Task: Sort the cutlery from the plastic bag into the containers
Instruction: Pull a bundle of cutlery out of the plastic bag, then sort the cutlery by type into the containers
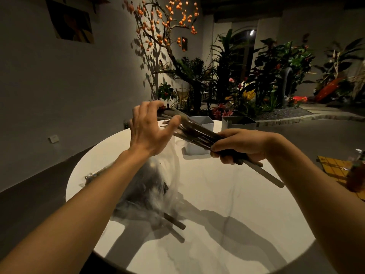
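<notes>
Right hand (243, 149) grips a bundle of dark-handled cutlery (199, 133) by the handles, above a round white table (246, 214). The bundle slopes up and to the left. One long grey handle (270, 176) projects below the fist. Left hand (150, 129) is at the far ends of the bundle, fingers curled over the tips and thumb against the side. Fork tines (165, 122) show beside the thumb.

A clear plastic bag (158, 186) lies on the table under the left forearm, with dark cutlery inside. Two handles (176, 225) protrude from its near end.

A white container (204, 122) and a grey container (238, 123) stand at the far edge, close together. A white base (195, 152) shows below the bundle; whether it is a separate container cannot be determined.
</notes>
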Motion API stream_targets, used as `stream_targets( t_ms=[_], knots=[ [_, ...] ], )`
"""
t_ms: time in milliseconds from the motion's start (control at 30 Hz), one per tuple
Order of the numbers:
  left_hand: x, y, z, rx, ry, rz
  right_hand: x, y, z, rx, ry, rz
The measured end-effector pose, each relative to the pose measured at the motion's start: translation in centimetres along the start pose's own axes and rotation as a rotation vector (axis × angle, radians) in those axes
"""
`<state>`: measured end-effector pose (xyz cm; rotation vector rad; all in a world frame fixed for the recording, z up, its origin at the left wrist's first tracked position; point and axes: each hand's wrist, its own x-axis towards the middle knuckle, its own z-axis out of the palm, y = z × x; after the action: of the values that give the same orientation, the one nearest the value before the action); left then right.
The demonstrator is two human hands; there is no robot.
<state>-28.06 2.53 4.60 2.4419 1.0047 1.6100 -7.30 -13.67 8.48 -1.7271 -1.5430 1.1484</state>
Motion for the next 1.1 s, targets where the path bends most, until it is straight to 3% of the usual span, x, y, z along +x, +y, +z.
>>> stream_targets(
  t_ms=[167, 300, 400, 600, 767, 1000, 1100],
  knots=[
    [-0.5, 2.9, 1.9, -0.295, 0.023, -0.333, -0.4, 1.6, 0.3, 0.092, 0.065, -0.05],
    [-1.5, 5.1, 3.7, -0.759, -0.187, -0.713, 0.5, 3.1, 1.6, 0.094, 0.17, -0.128],
    [-2.7, 6.2, 5.5, -1.042, -0.45, -0.776, 1.7, 4.2, 3.1, 0.093, 0.26, -0.208],
    [-4.0, 6.4, 8.0, -1.422, -0.397, -0.925, 4.2, 6.8, 6.3, -0.065, 0.434, -0.289],
    [-4.6, 6.7, 9.5, -1.282, -0.479, -0.86, 6.5, 8.0, 7.8, -0.09, 0.516, -0.4],
    [-4.2, 6.8, 10.8, -1.032, -0.326, -0.839, 8.4, 8.9, 8.5, -0.092, 0.615, -0.411],
    [-4.6, 6.7, 11.3, -0.902, -0.343, -0.796, 8.7, 9.4, 9.3, 0.08, 0.599, -0.411]
  ],
)
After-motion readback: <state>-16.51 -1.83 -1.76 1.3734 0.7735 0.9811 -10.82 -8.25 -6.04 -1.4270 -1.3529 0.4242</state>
